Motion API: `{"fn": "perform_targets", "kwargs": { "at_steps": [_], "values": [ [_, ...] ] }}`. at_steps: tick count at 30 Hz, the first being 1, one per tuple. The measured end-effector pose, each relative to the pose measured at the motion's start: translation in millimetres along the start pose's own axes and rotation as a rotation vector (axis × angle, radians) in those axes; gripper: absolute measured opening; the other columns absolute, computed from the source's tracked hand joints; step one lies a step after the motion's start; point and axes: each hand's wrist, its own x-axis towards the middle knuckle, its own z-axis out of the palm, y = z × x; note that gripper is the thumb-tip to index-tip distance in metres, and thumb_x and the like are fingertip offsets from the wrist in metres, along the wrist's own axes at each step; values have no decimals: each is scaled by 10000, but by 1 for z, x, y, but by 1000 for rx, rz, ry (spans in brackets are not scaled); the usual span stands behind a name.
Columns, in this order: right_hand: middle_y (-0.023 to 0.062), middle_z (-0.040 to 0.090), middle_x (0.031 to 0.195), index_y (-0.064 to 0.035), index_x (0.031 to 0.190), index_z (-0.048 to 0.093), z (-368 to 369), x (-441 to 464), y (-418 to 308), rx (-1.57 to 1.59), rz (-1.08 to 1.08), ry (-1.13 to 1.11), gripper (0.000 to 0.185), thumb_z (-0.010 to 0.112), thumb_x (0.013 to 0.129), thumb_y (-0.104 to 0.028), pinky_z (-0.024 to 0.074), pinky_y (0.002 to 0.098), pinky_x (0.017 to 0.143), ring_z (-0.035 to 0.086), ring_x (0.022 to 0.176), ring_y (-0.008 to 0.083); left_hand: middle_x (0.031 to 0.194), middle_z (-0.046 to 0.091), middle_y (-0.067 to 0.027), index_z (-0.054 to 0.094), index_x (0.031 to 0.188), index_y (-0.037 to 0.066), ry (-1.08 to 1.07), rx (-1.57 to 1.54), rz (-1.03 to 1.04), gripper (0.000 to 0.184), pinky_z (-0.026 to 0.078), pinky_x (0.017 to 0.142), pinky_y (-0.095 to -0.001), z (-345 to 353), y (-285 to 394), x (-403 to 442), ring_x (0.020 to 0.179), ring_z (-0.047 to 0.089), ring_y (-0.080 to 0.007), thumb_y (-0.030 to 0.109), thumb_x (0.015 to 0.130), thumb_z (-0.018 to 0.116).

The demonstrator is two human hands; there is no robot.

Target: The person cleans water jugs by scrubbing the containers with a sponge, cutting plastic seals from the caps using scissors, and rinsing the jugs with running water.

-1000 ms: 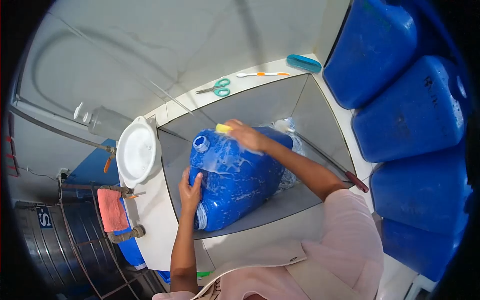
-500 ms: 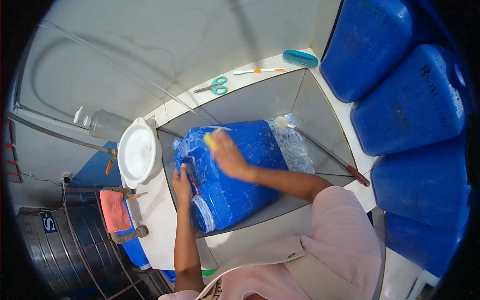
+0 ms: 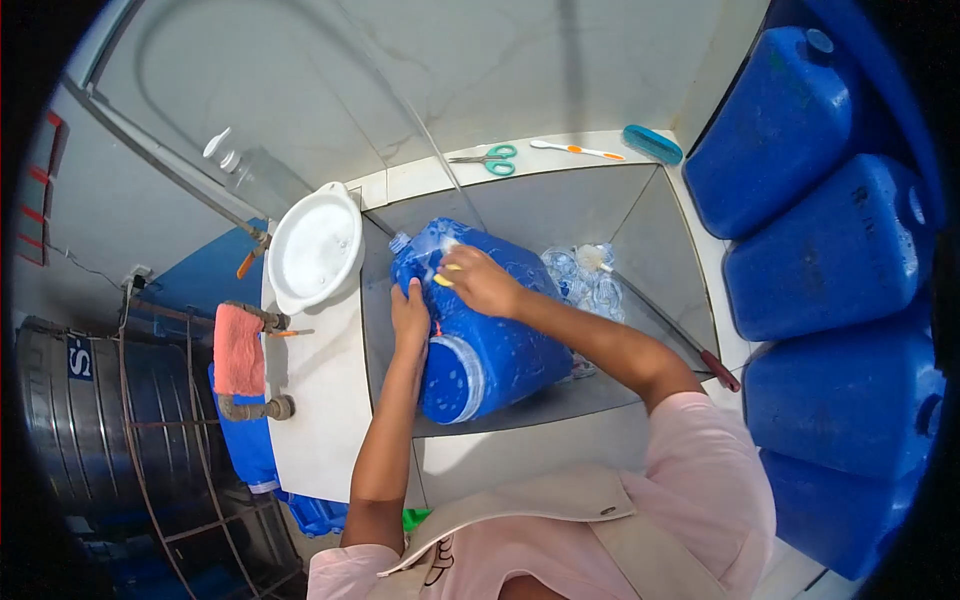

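A large blue water jug (image 3: 515, 352) lies tilted in the grey tiled sink (image 3: 665, 225), its surface wet and streaked with suds. Its wide round cap (image 3: 446, 384) faces toward me, while a small spout (image 3: 399, 243) sticks out at the upper left. My left hand (image 3: 410, 318) is closed at the jug's handle, with the thumb showing on top; the other fingers are partly hidden. In my right hand (image 3: 484, 284) is a yellow sponge (image 3: 445, 276), pressed on the jug's sudsy upper side near the handle.
A white basin of suds (image 3: 316, 250) stands left on the ledge by a pump bottle (image 3: 243, 172). Scissors (image 3: 498, 160), a toothbrush (image 3: 575, 150) and a scrub brush (image 3: 652, 144) line the back ledge. Clear caps (image 3: 575, 275) and a red-handled rod (image 3: 720, 371) lie right; several blue jugs (image 3: 825, 250) stand beyond.
The jug has turned so its wide cap shows more fully. My right hand has moved the sponge slightly toward the handle. The whole view has shifted.
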Motion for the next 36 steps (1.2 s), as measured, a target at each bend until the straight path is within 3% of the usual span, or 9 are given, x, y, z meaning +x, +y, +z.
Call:
{"fn": "perform_targets", "kwargs": {
  "at_steps": [3,8,13,16,18,21,25,28,36],
  "values": [
    [142,577,1102,-29,1005,640,-21,27,6,275,74,-590,216,515,869,-141,354,415,963,498,1061,327,1039,557,-169,425,1174,-27,-137,-123,-172,342,435,860,-363,1,-17,17,976,542,-234,205,927,466],
    [130,552,1086,-50,1031,607,-40,-23,-21,232,284,-261,226,522,859,-169,338,412,943,464,1062,322,1275,384,-243,171,1362,81,-17,-367,-172,557,387,938,-369,6,55,-13,1116,463,-273,56,901,481],
    [130,506,1107,-81,1074,565,-79,-42,-92,113,263,118,258,570,827,-152,332,400,938,439,1073,305,1284,372,-224,290,1342,139,-12,-601,-270,463,403,927,-377,29,63,-3,1150,427,-305,103,914,463],
    [124,503,1131,-56,1117,551,-120,-42,-74,102,332,-111,286,548,854,-169,310,388,988,443,1118,304,1252,398,-216,311,1347,145,-100,-181,-353,453,379,946,-411,25,102,-26,1147,409,-324,193,919,455],
    [123,511,1134,-100,1144,557,-136,-45,-42,198,291,-120,316,571,833,-156,334,404,976,454,1110,317,1165,446,-211,430,1279,136,-159,219,-51,426,366,910,-426,21,81,-37,1080,428,-333,328,903,491],
    [113,553,1126,-130,1173,564,-162,-35,-33,108,199,-380,341,560,835,-168,355,390,971,482,1095,309,1058,520,-197,593,1020,60,30,832,976,572,360,812,-402,-9,88,-53,1031,474,-309,579,786,538],
    [133,538,1175,-86,1164,578,-169,-6,-64,-373,181,-515,365,564,804,-149,379,401,947,479,1114,299,814,624,-191,530,832,18,-546,781,1092,633,431,729,-424,-16,94,-13,783,592,-339,645,742,524],
    [119,576,1089,-95,1089,622,-136,-18,-82,-505,-129,-184,307,560,790,-123,418,402,881,518,1046,288,738,627,-208,529,846,13,-576,804,928,630,471,635,-454,-13,96,-16,713,607,-385,635,748,537],
    [135,604,1053,-73,988,658,-151,-10,-32,-448,-7,-169,347,575,657,-10,439,377,892,556,991,306,739,616,-253,539,911,-20,-539,566,762,536,479,634,-495,-6,92,-53,703,599,-434,505,809,573]
  ]
}}
